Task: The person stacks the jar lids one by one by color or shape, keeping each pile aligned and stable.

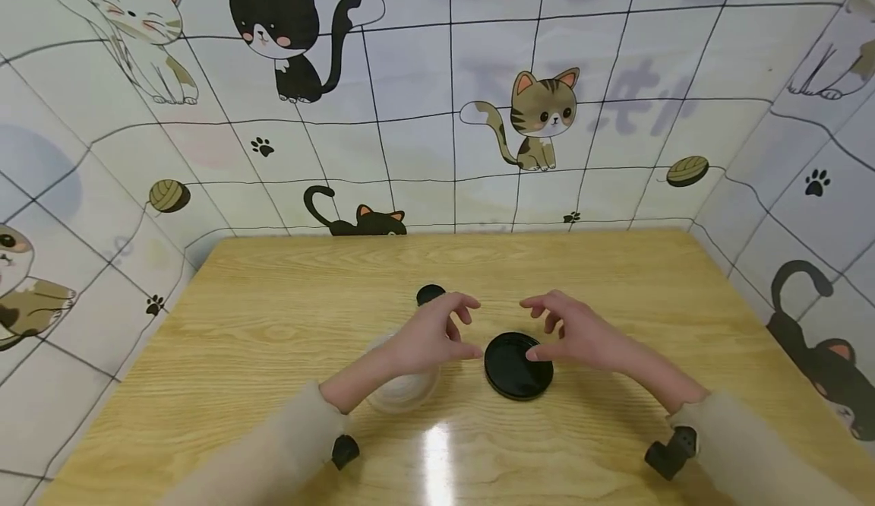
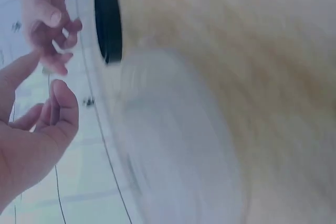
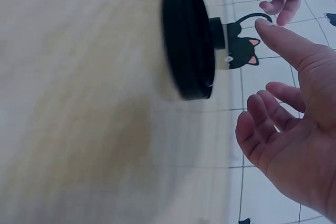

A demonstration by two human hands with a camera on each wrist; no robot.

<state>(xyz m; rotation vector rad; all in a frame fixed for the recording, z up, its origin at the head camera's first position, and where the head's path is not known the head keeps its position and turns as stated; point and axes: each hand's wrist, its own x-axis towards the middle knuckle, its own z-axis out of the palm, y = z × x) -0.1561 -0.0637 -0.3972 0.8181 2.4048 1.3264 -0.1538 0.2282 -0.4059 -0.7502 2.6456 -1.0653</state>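
My left hand [image 1: 431, 336] hovers above the table with its fingers apart and loosely bent, holding nothing. Below it is a clear, whitish round container [image 1: 403, 393], partly hidden by the hand and forearm; in the left wrist view the container [image 2: 181, 145] is blurred. A round black lid-like dish [image 1: 514, 373] with a raised rim lies on the table to the right. Over its right edge my right hand [image 1: 577, 333] hangs, fingers loosely curved, gripping nothing; the right wrist view shows this hand apart from the black dish [image 3: 184, 40].
A smaller black round piece [image 1: 430, 293] lies behind my left hand, partly covered by it. Light wood forms the tabletop [image 1: 328, 270]. Cat-printed white sheeting [image 1: 424, 149] stands around its back and sides.
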